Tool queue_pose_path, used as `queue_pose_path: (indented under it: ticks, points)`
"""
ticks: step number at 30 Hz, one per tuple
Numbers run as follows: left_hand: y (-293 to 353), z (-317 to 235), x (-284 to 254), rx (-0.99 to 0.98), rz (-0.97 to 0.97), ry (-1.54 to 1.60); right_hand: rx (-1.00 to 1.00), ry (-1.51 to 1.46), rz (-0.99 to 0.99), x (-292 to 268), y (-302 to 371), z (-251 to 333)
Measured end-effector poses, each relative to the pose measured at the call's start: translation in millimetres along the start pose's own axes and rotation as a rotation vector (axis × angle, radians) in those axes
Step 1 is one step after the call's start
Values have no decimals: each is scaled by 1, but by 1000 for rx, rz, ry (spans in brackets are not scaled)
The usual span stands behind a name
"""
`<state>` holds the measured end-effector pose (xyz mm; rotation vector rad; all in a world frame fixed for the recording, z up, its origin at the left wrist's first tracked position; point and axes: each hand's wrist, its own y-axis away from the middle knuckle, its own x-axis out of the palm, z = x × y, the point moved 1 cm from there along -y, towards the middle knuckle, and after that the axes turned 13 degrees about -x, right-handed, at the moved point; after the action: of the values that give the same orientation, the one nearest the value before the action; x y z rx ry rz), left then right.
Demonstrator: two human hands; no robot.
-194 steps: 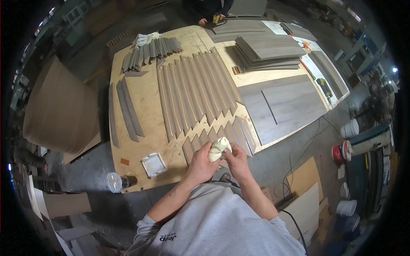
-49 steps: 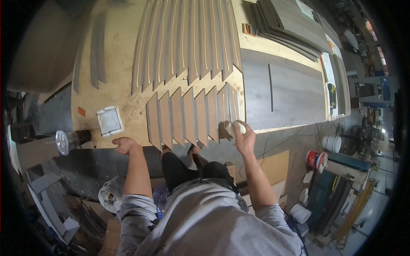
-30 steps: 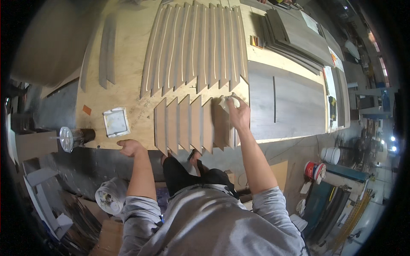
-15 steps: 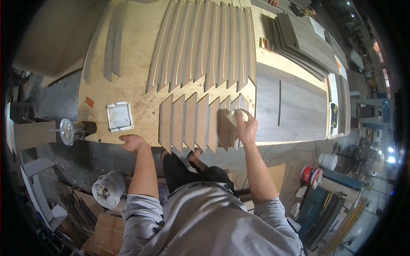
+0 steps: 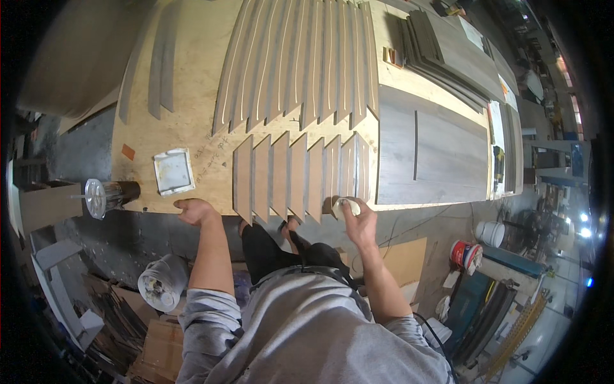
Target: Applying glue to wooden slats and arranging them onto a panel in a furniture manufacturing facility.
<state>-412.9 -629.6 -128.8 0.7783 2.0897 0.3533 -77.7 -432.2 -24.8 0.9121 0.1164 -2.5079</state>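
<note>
My right hand [image 5: 360, 221] is wrapped round a pale, whitish glue bottle [image 5: 346, 207] held at the near ends of the lower row of strips. The bottle's tip is hidden. These brown wooden strips [image 5: 279, 176] have slanted ends and lie side by side; the few at the right carry thin pale lines of glue. Beyond them, longer strips [image 5: 291, 64] bear similar lines along their length. At the table's front edge, my left hand [image 5: 197, 212] rests with its fingers pointing left and nothing visible in it, close to a white square tray [image 5: 174, 171].
Left on the wooden table [image 5: 198, 77] stand a clear-lidded cup [image 5: 109, 197] and two grey strips [image 5: 164, 64]. Grey panels [image 5: 441, 153] lie to the right, with stacked boards [image 5: 448, 57] beyond. Buckets [image 5: 163, 283] stand on the floor.
My right hand has drawn the glue bottle toward me along the right-hand strips, and more pale lines now show there. My left hand stays at the table edge. The view has shifted slightly.
</note>
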Motion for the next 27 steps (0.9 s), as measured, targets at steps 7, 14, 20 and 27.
queue_pose_path:
  ticks: [7,14,20,27]
  points:
    - [-22,7,12,54,-105,46,-56,-86,-112,6,-77,38]
    - [-1,4,2,50,-12,65,31,-149,-51,47,-123,43]
    - [-14,7,8,31,-45,86,9,-134,-28,46,-116,52]
    - [0,4,3,34,7,131,-53,-87,-29,35,-81,47]
